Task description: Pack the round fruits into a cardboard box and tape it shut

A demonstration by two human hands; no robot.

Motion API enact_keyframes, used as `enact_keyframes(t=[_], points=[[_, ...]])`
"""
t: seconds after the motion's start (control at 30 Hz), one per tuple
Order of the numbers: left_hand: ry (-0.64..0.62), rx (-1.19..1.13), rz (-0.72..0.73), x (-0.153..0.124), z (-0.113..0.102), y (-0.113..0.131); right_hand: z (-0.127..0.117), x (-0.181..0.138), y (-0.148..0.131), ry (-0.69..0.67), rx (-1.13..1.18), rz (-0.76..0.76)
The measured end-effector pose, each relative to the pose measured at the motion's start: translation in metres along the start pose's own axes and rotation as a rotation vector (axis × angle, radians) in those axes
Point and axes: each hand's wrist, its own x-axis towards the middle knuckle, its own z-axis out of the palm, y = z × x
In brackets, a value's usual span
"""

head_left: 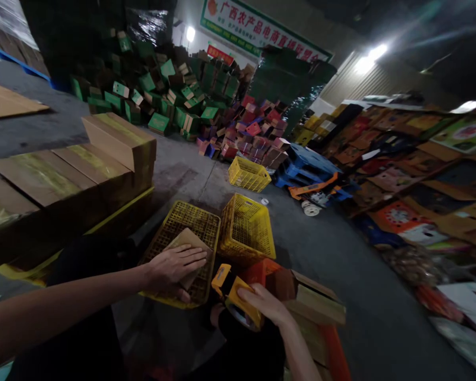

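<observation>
My left hand (178, 267) lies with its fingers stretched out on top of a small brown cardboard box (190, 239). That box rests on an upturned yellow plastic crate (200, 214) between my knees. In my right hand (264, 302) is a yellow and orange tape dispenser (240, 296), held just to the right of the crate and apart from the box. The fingers wrap round the dispenser's body, and its orange head points up and to the left. Part of the box is hidden under my left hand.
Brown taped cartons (63, 169) stand in a row at left. An upright yellow crate (254, 222) sits ahead, another yellow crate (249, 173) beyond it. Flat cardboard pieces fill an orange crate (335, 344) at right. Farther off are an orange pallet jack (313, 190) and green boxes (158, 123).
</observation>
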Motion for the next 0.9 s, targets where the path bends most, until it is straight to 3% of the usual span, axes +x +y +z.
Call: enact_keyframes(t=[0.37,0.6,0.67,0.77,0.83,0.9], points=[[0.039,-0.015,0.019,-0.002,0.003,-0.002,0.013,0.025,-0.002,-0.071,-0.075,-0.026],[0.029,0.002,-0.058,0.000,0.006,-0.002,0.029,0.041,-0.009,-0.012,-0.056,0.012],[0.091,-0.005,-0.149,-0.002,0.007,-0.006,0.030,0.042,-0.012,0.023,-0.123,0.047],[0.276,-0.099,-0.438,-0.010,0.008,-0.017,0.030,0.040,-0.015,0.042,-0.170,0.069],[0.386,-0.357,-0.664,-0.016,0.006,-0.024,0.030,0.038,-0.017,0.022,-0.152,0.056],[0.405,-0.685,-0.816,-0.022,0.002,-0.027,0.032,0.037,-0.019,0.024,-0.132,0.048]])
